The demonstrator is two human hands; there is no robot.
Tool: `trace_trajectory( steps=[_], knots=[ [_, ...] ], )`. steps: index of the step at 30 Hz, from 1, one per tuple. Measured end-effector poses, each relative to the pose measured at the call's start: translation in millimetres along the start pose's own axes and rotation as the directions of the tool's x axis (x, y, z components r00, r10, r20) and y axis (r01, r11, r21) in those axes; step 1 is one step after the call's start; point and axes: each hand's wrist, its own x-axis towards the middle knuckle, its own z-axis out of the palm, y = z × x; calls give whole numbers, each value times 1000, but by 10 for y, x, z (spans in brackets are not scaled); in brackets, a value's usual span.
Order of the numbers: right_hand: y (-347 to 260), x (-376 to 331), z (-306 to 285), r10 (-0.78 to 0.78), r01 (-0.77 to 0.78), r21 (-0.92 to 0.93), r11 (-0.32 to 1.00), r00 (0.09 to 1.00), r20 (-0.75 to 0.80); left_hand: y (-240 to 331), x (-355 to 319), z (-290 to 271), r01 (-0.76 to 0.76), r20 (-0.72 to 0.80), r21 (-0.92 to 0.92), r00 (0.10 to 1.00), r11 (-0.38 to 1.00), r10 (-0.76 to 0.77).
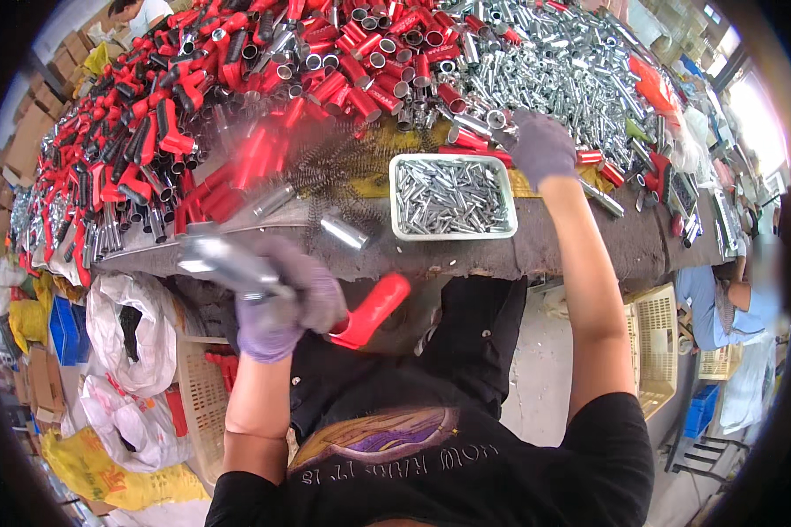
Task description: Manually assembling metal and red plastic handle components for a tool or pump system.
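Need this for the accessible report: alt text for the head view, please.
Seen from above, a person's gloved left hand grips a metal tool with a red handle near the bench edge, while the gloved right hand reaches into heaped metal tubes. A white tray of small metal parts sits between them.

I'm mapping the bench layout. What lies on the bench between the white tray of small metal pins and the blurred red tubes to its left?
In the head view, dark coil springs and a loose metal tube lie between the white tray and the red tubes.
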Motion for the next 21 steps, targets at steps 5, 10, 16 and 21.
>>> trace_trajectory(
  steps=[5, 10, 16, 21],
  knots=[
    [112, 421, 320, -29, 21, 29, 999, 943, 332, -440, -102, -122, 483, -241, 547, 873, 684, -424],
    [163, 623, 457, -62, 64, 7, 998, 939, 339, -567, 33, -244, 293, -118, 911, 860, 291, -496],
    [176, 589, 478, -132, 122, 52, 991, 944, 303, -591, -45, -480, 572, -162, 579, 779, 581, -606],
    [493, 498, 511, -275, -209, 973, 93, 934, 227, -646, -24, -565, 547, -70, 531, 790, 648, -609]
  ],
)
